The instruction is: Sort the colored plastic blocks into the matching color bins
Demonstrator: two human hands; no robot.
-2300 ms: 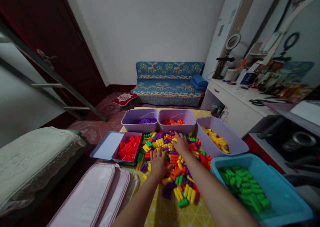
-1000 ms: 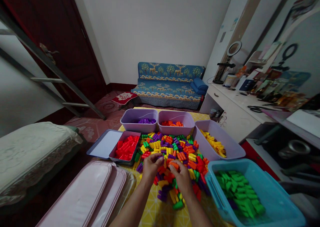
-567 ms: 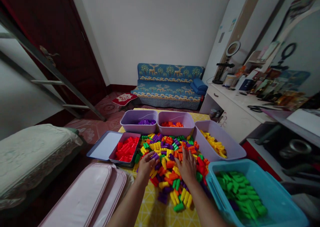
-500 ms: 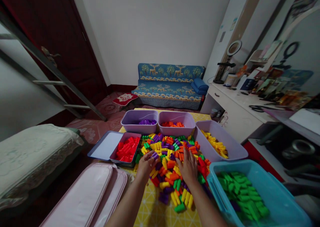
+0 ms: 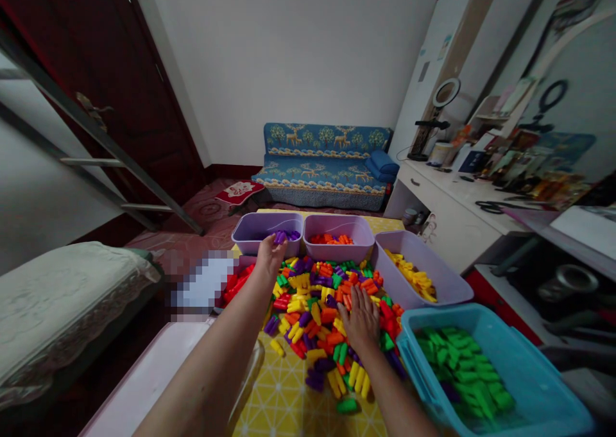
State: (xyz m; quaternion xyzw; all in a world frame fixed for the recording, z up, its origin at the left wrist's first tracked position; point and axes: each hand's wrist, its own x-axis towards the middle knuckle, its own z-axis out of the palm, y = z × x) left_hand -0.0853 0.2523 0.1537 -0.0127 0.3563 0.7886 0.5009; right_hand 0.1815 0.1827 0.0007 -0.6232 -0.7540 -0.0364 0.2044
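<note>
My left hand (image 5: 272,255) is raised over the front rim of the lilac bin at the back left (image 5: 244,243). A purple plastic block (image 5: 280,237) shows at its pinched fingertips, close to the purple blocks inside the bin. My right hand (image 5: 360,318) lies palm down on the right side of a mixed pile of blocks (image 5: 315,312), fingers spread and touching orange pieces (image 5: 344,289). Red, yellow, green, orange and purple blocks make up the pile. My left forearm partly hides a tray of red blocks (image 5: 235,283).
A lilac bin with orange blocks (image 5: 339,251) stands at the back middle, and one with yellow blocks (image 5: 452,289) at the right. A turquoise tub (image 5: 534,366) of green blocks is near right. A pale pink case (image 5: 158,366) lies at the left.
My left hand has moved forward and left from the pile to the purple-block bin, carrying a purple block. My right hand stays on the pile, almost unmoved.
</note>
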